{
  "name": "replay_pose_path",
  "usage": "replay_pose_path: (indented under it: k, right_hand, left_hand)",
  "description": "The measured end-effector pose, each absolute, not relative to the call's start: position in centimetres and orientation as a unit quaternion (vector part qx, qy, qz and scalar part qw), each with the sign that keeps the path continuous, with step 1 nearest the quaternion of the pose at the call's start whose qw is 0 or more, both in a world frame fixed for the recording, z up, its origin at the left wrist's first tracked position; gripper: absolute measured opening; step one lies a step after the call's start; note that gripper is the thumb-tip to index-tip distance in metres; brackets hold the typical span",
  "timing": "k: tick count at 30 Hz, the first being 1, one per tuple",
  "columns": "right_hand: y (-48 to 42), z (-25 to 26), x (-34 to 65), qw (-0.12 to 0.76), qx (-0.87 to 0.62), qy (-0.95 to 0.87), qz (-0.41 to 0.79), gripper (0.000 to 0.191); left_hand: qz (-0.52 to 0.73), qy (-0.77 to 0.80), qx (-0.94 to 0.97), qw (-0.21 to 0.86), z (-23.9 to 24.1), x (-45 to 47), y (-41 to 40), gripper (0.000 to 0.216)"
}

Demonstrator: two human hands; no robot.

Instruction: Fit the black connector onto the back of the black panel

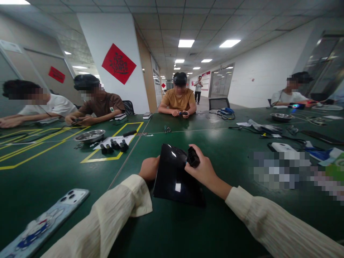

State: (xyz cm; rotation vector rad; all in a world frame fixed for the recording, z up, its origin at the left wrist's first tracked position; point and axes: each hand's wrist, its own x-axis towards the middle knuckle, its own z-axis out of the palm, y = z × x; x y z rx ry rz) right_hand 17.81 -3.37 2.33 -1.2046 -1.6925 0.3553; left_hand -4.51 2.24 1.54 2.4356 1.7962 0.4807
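Observation:
A glossy black panel (174,175) stands tilted in front of me, with ceiling lights mirrored in its face. My left hand (149,168) supports it from the left edge; the fingers go behind the panel and are hidden. My right hand (202,168) is closed around a black, blocky handheld piece (192,157) with a ribbed or slotted end. That piece is at the panel's upper right; whether it touches the panel I cannot tell. Its exact kind does not show.
On the green table (231,222) lies a phone in a blue case (45,224) at near left. Several black cylindrical parts (115,144) stand beyond, by a metal bowl (90,136). Cables and bags (264,127) are at right. Several people sit around the table.

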Motion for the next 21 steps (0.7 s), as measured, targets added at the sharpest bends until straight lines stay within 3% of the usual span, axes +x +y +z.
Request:
replay_pose_path:
  k: [5, 10, 21]
  right_hand:
    - [-2.4, 2.6, 17.0, 0.442, -0.519, -0.725, 0.099, 0.060]
    - [-1.9, 2.9, 15.5, 0.353, -0.513, -0.780, 0.059, 0.065]
    - [-1.9, 2.5, 14.8, 0.285, -0.470, -0.834, 0.046, 0.071]
  left_hand:
    - [0.209, 0.673, 0.708, -0.050, 2.8, -5.9, 3.2, 0.030]
    - [0.256, 0.697, 0.670, -0.001, 2.1, -6.9, 4.2, 0.049]
    - [0.320, 0.665, 0.673, 0.048, 1.1, -7.5, 5.2, 0.043]
